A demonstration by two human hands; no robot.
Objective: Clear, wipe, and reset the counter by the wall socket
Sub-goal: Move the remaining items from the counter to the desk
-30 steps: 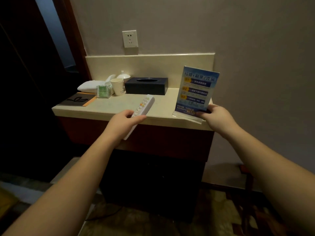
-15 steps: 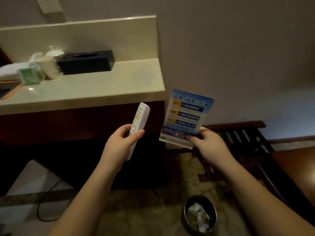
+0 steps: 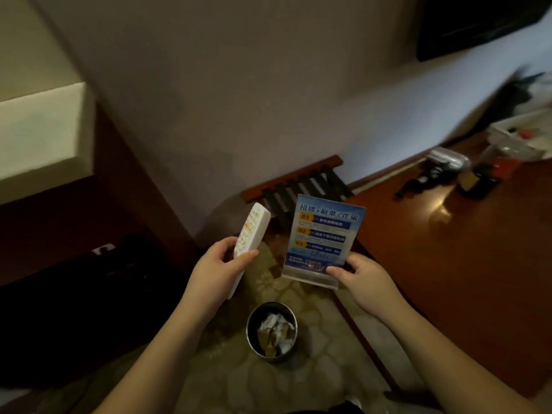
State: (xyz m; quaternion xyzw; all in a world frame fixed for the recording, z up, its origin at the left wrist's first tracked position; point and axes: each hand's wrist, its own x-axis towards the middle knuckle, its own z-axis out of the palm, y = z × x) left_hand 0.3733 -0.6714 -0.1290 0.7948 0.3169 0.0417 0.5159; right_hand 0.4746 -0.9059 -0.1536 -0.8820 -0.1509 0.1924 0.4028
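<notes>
Surface [image 3: 38,135]: pale stone edge is showing far left.
Left hand [image 3: 216,271]: you are gripping a white remote [image 3: 249,240], tilted.
Right hand [image 3: 366,282]: you are pinching a blue sign stand [image 3: 324,239] above the bin [image 3: 270,333].

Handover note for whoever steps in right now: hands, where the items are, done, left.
Left hand grips the white remote, buttons facing up.
Right hand pinches the blue sign stand at its clear base, held upright.
Both items are off the pale counter, whose corner shows at far left, and are held above the carpet near the waste bin.
The wooden desk at right has bare surface close to the sign, a likely set-down spot.
Done: remote and sign lifted off.
Left: set them down, clear anything else, wipe, reset. The rest of the counter is out of view.
</notes>
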